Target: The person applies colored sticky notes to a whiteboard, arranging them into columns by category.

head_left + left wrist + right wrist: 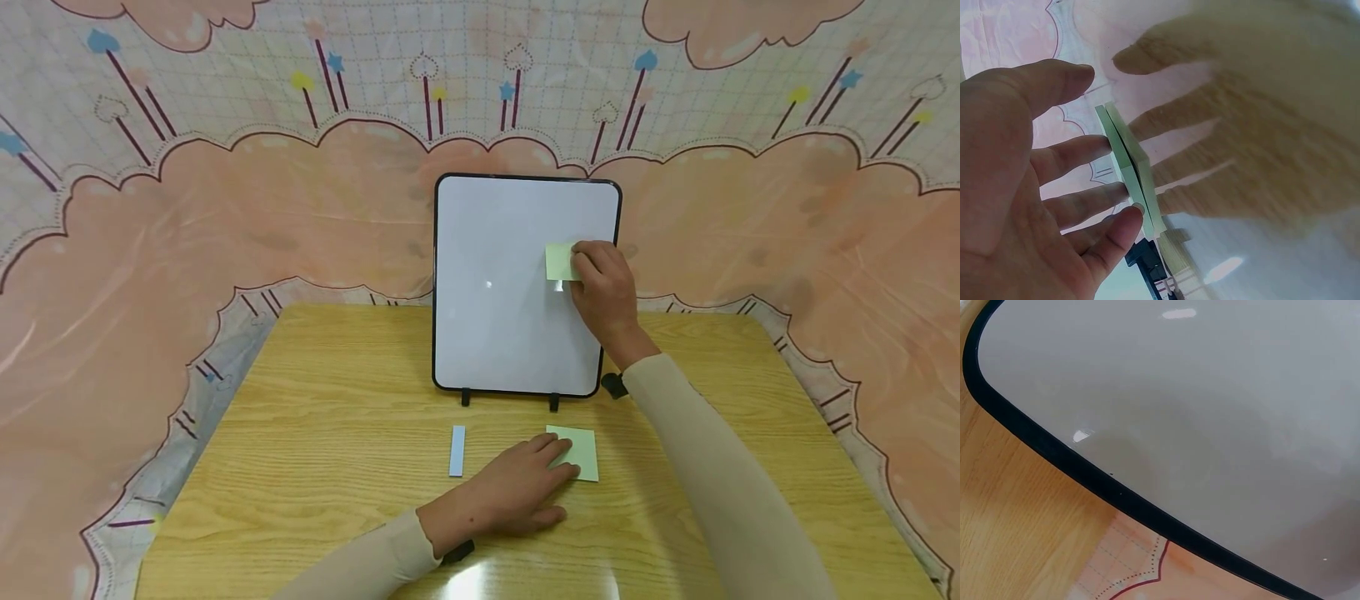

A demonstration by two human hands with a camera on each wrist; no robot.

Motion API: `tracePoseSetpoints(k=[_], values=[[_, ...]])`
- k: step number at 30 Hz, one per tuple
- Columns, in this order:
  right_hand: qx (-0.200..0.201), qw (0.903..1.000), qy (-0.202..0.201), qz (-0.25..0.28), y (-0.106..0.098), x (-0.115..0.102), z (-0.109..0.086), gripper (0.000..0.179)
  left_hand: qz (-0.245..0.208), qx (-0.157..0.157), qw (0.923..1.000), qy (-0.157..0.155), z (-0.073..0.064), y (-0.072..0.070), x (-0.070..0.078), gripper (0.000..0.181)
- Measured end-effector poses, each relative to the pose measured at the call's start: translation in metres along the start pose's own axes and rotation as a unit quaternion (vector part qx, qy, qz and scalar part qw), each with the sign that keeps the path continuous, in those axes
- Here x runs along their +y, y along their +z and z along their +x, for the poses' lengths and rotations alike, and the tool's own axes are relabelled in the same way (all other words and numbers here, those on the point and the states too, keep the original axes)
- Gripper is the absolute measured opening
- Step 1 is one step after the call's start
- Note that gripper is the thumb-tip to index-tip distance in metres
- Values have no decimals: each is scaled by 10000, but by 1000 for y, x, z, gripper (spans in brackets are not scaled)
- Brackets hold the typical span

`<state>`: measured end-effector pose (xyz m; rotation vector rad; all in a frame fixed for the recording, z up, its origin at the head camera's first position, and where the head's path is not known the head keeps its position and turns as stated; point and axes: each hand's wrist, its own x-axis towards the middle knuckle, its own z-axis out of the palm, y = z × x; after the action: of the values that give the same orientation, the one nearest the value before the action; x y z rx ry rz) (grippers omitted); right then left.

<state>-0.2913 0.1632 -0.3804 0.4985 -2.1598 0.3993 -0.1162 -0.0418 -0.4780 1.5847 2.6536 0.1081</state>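
Observation:
A black-framed whiteboard stands upright on the table; its surface fills most of the right wrist view. My right hand is at the board's right side, fingers bent, and pinches a pale green sticky note by its right part, in front of the board. Down on the table, my left hand rests its spread fingertips on a green sticky note pad. From the left wrist, that pad is seen edge-on at the fingertips of the left hand, mirrored in the glossy tabletop. The right hand is outside the right wrist view.
A light blue strip lies left of the pad. Two small black feet support the board's lower edge. The wooden table reaches back to a pink patterned cloth behind the board.

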Motion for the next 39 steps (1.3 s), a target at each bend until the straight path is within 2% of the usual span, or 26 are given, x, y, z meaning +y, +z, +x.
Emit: tracePoseSetpoints(k=[29,39], values=[[-76,9999,65,-68,1,0,-5,13,-153,-45,9999,-61,0,-2,3,55],[82,9998,-158,-98,3,3,-11,11,-78,71,9999,-11,-1,-1,2,54]])
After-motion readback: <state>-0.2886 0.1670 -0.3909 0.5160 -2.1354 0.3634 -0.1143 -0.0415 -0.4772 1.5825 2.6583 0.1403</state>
